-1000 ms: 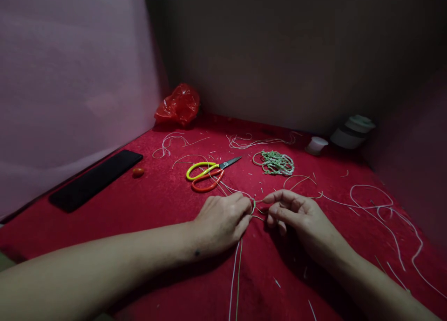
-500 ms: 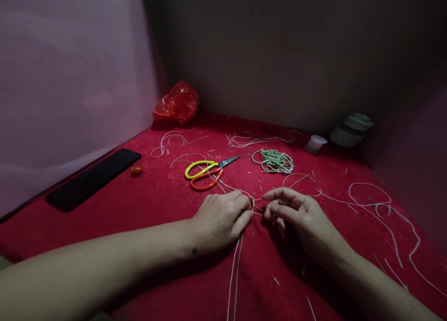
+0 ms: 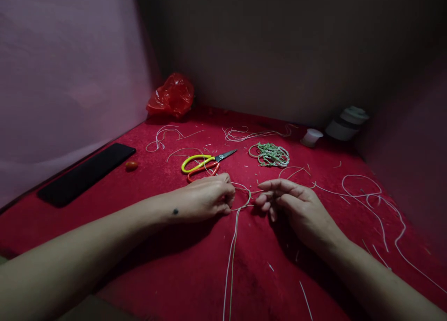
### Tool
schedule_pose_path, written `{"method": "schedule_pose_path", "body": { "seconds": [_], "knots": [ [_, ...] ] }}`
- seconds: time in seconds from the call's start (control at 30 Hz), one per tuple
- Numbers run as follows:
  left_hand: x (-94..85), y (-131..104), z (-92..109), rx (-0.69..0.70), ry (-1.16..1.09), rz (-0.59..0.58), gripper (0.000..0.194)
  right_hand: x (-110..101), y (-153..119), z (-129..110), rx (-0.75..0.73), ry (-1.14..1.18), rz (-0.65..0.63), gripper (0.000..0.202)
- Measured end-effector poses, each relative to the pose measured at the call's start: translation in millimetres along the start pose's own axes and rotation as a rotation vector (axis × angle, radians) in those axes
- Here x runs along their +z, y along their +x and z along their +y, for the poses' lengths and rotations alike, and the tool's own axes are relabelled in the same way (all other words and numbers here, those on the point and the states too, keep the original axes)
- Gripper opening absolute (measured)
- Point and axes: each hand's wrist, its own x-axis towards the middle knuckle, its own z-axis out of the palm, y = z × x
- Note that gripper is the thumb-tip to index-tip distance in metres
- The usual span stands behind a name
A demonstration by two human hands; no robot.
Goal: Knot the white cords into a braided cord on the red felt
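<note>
The left hand (image 3: 211, 195), knuckles up, is curled closed on a strand of the thin, pale green-and-white cords (image 3: 236, 221). These meet in a small curve between both hands, slightly nearer the right fingertips, their long tails running toward the wearer's body. The right hand (image 3: 289, 202) is loosely bent beside other strands; whether it pinches any cannot be told.

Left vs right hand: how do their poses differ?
The left hand is curled, its back showing; the right hand is more opened out. The left hand partly covers the scissors in this view; the right hand sits apart from them. Both are at the thin cords.
</note>
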Motion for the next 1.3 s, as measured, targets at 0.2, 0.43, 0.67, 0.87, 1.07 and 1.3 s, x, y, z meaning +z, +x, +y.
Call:
{"method": "schedule_pose_path", "body": {
  "seconds": [0.2, 0.43, 0.67, 0.87, 1.07, 1.3],
  "knots": [
    [10.7, 4.7, -1.4, 0.014, 0.136, 0.051, 0.009, 0.3, 0.5, 3.6, -0.075, -0.018, 0.018, 0.027],
    [19.1, 8.5, -10.4, -0.043, 0.255, 0.168, 0.01, 3.4, 2.7, 2.1, -0.07, -0.023, 0.059, 0.021],
    [14.7, 5.6, -7.1, -0.003, 0.314, 0.188, 0.011, 2.9, 2.3, 2.3, -0.06, 0.002, 0.03, 0.023],
    [9.0, 5.5, -5.1, 0.04, 0.238, 0.197, 0.015, 4.4, 3.1, 3.2, -0.062, 0.03, 0.022, 0.026],
    [6.9, 6.8, -7.0, 0.077, 0.202, 0.267, 0.016, 7.4, 3.5, 2.0, -0.037, 0.043, 0.03, 0.032],
    [6.8, 6.6, 1.4, 0.155, 0.125, 0.371, 0.019, 15.5, 2.5, -0.5, -0.029, 0.033, 0.046, 0.033]
  ]
}}
